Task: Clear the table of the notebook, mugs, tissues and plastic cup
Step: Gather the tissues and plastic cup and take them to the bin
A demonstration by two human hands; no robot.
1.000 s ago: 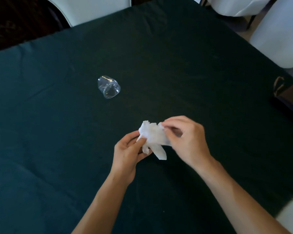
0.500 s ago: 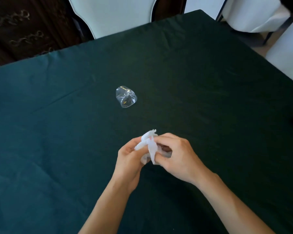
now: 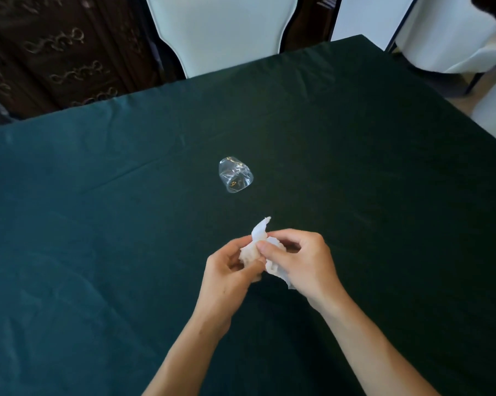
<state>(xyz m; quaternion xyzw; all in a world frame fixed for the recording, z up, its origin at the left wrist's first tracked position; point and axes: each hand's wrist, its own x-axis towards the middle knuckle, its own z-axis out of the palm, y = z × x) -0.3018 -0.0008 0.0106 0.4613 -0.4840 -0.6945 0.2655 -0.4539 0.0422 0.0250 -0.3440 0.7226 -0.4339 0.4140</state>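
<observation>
A crumpled white tissue (image 3: 258,233) is bunched between both my hands above the dark green tablecloth (image 3: 98,224). My left hand (image 3: 227,278) grips its left side, and my right hand (image 3: 304,261) pinches it from the right, with a corner of tissue sticking up past my fingers. A clear plastic cup (image 3: 235,175) lies on its side on the cloth, a short way beyond my hands and apart from them. No notebook or mugs are in view.
A white chair (image 3: 221,30) stands at the table's far edge. More white chairs (image 3: 452,32) stand at the far right, past the table corner. A dark carved wooden cabinet (image 3: 55,52) fills the far left.
The tissue has been squeezed from a loose spread piece into a tighter wad between my hands. The view has tilted up, so the cup and my hands sit lower in frame.
</observation>
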